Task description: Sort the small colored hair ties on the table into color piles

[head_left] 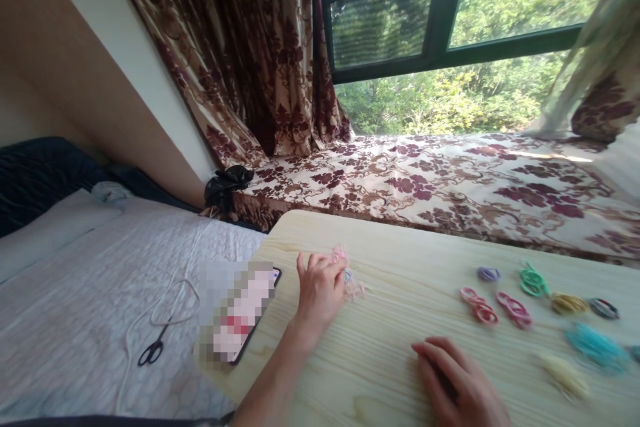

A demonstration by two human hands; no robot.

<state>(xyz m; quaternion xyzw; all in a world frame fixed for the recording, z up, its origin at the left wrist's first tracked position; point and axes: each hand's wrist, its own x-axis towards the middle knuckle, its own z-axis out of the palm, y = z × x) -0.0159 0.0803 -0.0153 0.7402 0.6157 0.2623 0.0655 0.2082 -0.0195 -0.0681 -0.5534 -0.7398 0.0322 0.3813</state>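
My left hand (320, 283) is palm down on the pale wooden table (380, 340), its bent fingers at a small heap of pink elastic bands (354, 288) with a bit of blue among them. The index finger and thumb close in on the heap, and the palm hides part of it. Lower right, my right hand (457, 380) rests on the tabletop with fingers loosely curled together; nothing shows in them. To its right lie sorted hair ties: pink ones (515, 310), red-pink ones (479, 307), purple (489, 273), green (533, 280), yellow (569, 303) and dark multicoloured (604, 308).
A turquoise bunch of bands (595, 347) and a cream bunch (565, 375) lie at the right. A phone (250, 320), its screen blurred out, lies at the table's left edge. Scissors (151, 352) and a white cable (131, 340) are on the bed (75, 320).
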